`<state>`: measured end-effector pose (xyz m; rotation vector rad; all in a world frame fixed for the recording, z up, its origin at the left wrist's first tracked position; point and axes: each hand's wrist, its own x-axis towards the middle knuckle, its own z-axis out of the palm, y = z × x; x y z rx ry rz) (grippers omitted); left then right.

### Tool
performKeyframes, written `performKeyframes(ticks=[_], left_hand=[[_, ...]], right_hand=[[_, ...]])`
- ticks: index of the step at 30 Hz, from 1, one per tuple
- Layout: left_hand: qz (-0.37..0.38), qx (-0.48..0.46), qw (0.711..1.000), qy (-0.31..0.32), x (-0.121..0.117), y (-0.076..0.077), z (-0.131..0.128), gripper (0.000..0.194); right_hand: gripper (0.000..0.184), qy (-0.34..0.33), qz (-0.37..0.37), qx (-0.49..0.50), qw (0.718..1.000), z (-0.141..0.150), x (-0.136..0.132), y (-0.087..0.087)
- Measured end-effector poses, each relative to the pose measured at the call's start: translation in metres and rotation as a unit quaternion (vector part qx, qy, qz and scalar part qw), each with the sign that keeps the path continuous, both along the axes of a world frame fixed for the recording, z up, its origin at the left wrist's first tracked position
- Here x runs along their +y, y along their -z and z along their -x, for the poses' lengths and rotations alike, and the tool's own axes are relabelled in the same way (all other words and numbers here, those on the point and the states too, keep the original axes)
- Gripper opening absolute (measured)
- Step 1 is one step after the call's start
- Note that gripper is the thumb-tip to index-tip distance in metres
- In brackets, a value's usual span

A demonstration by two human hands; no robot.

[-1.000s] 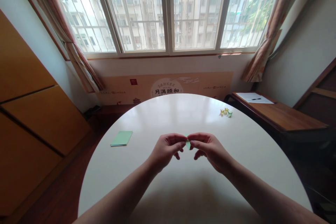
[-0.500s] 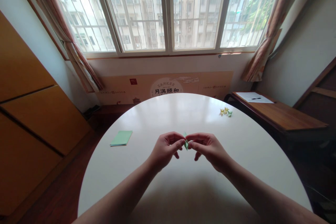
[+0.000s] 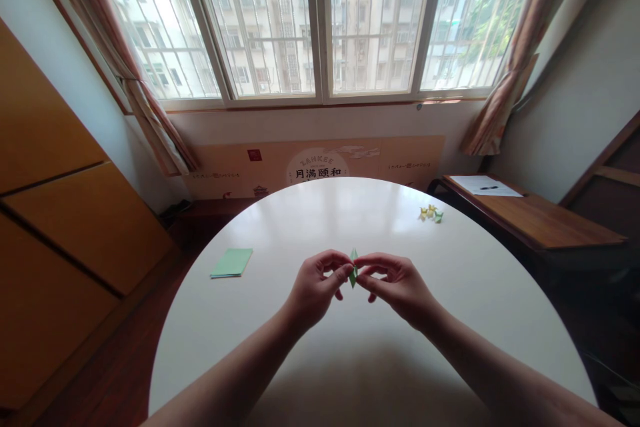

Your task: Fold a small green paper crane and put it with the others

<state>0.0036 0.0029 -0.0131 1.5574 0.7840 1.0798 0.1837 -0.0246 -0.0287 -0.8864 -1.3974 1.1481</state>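
Note:
A small piece of folded green paper (image 3: 354, 276), narrow and pointed at both ends, is held upright between my two hands above the round white table. My left hand (image 3: 320, 280) pinches its left side between thumb and forefinger. From the right, my right hand (image 3: 395, 278) grips it the same way, with the thumb near the paper's middle. The fingertips of both hands nearly meet and cover the central part of the paper. Its upper tip shows above the fingers and its lower tip below them.
On the white table (image 3: 320, 220), a stack of green paper squares (image 3: 232, 263) lies to the left. Several small yellow and green folded paper figures (image 3: 431, 213) sit at the back right. Beyond the table's right edge, a wooden bench (image 3: 555, 217) bears a white sheet (image 3: 481, 185) with a pen.
The green paper has turned slightly, and more of its upper tip shows. My right thumb and fingers have shifted a little left; both hands keep their hold.

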Motion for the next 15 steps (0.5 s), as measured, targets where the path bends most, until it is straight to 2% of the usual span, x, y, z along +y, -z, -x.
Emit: performKeyframes(ticks=[15], left_hand=[[-0.032,0.032,0.999,-0.012,-0.0078,-0.0073,0.0004,0.022]], right_hand=[[0.026,0.028,-0.024,0.011,0.999,0.0025,-0.004,-0.0031]])
